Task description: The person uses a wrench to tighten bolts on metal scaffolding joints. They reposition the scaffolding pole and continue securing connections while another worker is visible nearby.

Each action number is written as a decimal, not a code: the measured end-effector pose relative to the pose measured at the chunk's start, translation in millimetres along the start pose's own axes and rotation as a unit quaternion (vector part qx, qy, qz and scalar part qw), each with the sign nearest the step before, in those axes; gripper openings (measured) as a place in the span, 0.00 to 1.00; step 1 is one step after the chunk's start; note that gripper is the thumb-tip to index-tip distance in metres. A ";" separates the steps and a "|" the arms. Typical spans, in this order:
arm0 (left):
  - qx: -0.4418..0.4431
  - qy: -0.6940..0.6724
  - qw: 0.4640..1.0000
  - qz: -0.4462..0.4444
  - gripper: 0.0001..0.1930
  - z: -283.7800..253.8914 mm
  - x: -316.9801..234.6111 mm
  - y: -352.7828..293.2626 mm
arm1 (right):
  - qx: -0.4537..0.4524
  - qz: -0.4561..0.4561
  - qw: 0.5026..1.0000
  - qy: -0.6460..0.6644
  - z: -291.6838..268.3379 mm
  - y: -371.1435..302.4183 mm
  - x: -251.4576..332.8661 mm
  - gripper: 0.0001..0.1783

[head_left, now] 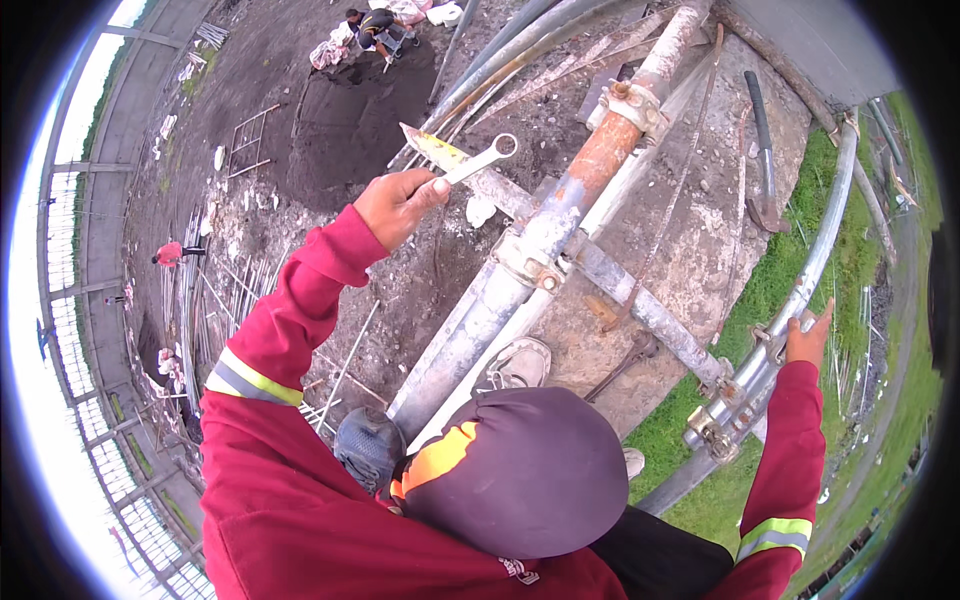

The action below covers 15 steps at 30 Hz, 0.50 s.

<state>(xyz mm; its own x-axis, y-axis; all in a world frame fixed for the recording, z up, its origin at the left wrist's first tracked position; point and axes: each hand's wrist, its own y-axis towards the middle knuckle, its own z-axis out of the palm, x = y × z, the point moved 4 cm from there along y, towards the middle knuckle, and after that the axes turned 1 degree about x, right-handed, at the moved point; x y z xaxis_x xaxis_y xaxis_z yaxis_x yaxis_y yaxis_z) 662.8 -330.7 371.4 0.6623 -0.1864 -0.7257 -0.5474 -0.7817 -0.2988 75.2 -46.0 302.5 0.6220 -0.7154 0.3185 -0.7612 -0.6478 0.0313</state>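
Raised at the upper left of the pipework, my left hand (403, 205) is closed around a ring spanner (482, 163). The spanner's ring end points up and right, in the air beside a horizontal steel tube. My right hand (808, 343) lies against a curved galvanised pipe (815, 265) at the right, with thumb and forefinger stretched apart; its other fingers are partly hidden. Just beside it sits a pipe clamp (770, 345), and a rusty coupler (712, 435) is lower down. A thick scaffold pipe (572, 195) with clamps (528, 262) runs diagonally between my hands.
A dark cap (520, 470) covers the lower middle. Feet stand by the pipes on a concrete slab (690, 220). A hammer (765, 150) and a rusty spanner (622, 366) lie there. Grass (800, 225) borders it. Far off, a person (378, 30) crouches by dark soil; another (178, 254) wears red.
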 end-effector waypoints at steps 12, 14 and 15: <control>0.070 -0.082 0.994 0.037 0.20 38.0 36.3 0.6 | 0.047 -0.011 0.996 -0.077 -0.1 14.0 -26.8 0.37; 0.066 -0.007 0.997 0.046 0.19 41.8 33.3 0.3 | 0.068 -0.002 0.990 -0.122 0.3 20.6 -34.8 0.38; 0.065 0.031 0.996 0.048 0.19 43.7 31.9 -1.0 | 0.074 -0.007 0.990 -0.116 1.8 23.9 -36.2 0.38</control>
<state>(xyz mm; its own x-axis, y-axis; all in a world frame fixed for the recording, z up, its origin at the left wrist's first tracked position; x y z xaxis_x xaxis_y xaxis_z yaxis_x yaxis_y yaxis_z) 662.1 -309.9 321.4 0.6310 -0.2965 -0.7169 -0.6696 -0.6749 -0.3102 34.9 -36.0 290.0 0.6704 -0.7363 0.0921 -0.7281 -0.6766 -0.1097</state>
